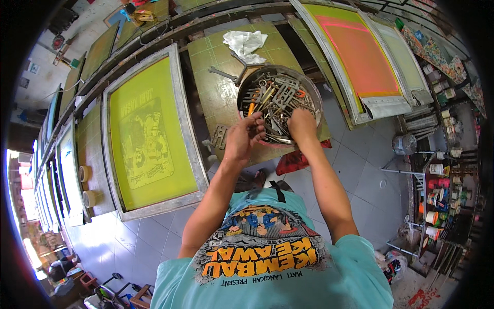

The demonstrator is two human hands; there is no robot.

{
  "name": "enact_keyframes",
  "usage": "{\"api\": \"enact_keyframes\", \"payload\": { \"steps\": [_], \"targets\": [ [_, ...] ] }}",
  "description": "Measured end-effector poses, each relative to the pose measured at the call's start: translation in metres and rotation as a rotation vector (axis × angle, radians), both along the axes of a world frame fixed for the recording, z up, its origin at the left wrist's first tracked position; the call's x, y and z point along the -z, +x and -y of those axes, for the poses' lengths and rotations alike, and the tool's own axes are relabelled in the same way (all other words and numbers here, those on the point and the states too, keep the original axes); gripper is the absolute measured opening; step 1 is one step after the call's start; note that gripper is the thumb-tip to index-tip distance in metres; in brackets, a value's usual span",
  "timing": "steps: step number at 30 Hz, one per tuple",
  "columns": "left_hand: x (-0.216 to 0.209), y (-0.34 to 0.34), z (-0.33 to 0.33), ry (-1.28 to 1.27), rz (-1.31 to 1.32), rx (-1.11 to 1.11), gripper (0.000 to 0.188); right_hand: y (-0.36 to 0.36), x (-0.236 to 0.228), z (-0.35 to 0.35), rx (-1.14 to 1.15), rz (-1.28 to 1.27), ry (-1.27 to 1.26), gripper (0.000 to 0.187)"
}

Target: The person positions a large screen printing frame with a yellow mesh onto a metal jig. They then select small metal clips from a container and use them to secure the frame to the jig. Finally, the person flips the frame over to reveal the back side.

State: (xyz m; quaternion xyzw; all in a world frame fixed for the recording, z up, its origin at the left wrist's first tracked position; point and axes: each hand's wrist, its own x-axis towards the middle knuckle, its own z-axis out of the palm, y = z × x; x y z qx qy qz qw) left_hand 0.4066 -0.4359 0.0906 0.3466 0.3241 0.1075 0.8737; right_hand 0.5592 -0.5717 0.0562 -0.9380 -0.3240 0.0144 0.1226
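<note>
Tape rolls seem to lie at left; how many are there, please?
2: the farther roll and the nearer roll, both on the board left of the large yellow screen; others may be hidden.

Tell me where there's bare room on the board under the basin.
On the board: left of the basin, between the wrench and the slotted metal pieces; also right of the white cloth. Crowded: the basin itself, heaped with metal tools, the left hand and right hand at it.
</note>
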Motion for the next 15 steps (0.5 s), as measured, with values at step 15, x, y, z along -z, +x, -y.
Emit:
{"api": "enact_keyframes", "payload": {
  "steps": [15],
  "targets": [
    [0.005,0.014,0.041,-0.699,0.378,0.329,0.062,-0.094,-0.101,0.032,-0.452,0.148,0.4,0.02]
  ]
}}
